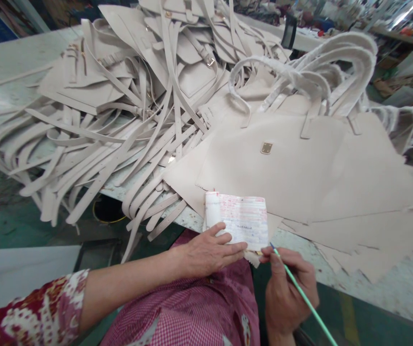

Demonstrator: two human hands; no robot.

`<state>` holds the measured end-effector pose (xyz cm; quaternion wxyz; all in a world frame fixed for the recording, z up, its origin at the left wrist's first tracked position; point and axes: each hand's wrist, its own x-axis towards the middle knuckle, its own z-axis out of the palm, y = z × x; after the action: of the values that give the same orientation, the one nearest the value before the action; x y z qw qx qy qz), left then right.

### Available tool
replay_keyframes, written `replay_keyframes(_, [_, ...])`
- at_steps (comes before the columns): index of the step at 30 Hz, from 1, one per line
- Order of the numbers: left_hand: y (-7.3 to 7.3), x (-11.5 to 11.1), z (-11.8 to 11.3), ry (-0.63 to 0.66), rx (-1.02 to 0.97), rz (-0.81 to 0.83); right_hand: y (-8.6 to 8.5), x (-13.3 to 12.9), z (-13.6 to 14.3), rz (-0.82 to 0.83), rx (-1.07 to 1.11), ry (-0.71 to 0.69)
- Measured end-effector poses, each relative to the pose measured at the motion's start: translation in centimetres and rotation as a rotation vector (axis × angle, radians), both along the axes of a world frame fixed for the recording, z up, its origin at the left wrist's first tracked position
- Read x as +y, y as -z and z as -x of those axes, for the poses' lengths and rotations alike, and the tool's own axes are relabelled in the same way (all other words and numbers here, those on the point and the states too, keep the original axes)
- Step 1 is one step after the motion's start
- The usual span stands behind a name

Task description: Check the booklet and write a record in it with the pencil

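My left hand [209,250] lies flat with its fingers stretched over the lower edge of a small notebook [244,216]. Red and blue handwriting fills the notebook's page, and its left side is folded or rolled over. A thin green pen [302,290] with a blue tip is pinched in my right hand [289,283], just off the page's lower right corner. Under and behind the notebook are stacked beige leather bag panels [300,168], the top one bearing a small gold metal plate [266,148].
Wrapped bag handles [350,62] rise from the panels at the right. A tangled heap of beige straps [94,129] and buckled pieces covers the left of the table [4,62], some hanging over its front edge. Below the edge stands a dark round bin [108,209].
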<state>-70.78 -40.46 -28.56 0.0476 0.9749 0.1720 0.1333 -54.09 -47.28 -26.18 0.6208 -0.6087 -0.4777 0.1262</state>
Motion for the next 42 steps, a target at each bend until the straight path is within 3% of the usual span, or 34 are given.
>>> replay_keyframes(3, [0.2, -0.1, -0.2, 0.002, -0.002, 0.02, 2.2, 0.2, 0.5, 0.11, -0.15, -0.134])
replay_keyframes(6, [0.5, 0.0, -0.2, 0.024, -0.008, 0.019, 4.2, 0.8, 0.3, 0.198, -0.249, -0.16])
replay_keyframes(11, [1.5, 0.6, 1.6, 0.062, -0.163, -0.061, 5.4, 1.5, -0.5, 0.173, -0.332, -0.176])
replay_keyframes(18, [1.4, 0.3, 3.8, -0.008, -0.209, -0.098, 5.8, 1.6, -0.4, 0.172, -0.243, -0.174])
replay_keyframes(23, [0.3, -0.1, 2.8, -0.011, -0.04, -0.067, 5.2, 1.3, -0.7, 0.292, -0.168, -0.163])
replay_keyframes(32, [0.2, -0.1, 2.4, -0.019, -0.003, -0.059, 4.7, 1.2, -1.5, 0.287, -0.334, -0.107])
replay_keyframes(42, [-0.6, 0.0, 1.6, -0.005, 0.068, -0.016, 4.5, 1.0, -1.3, 0.275, -0.378, -0.117])
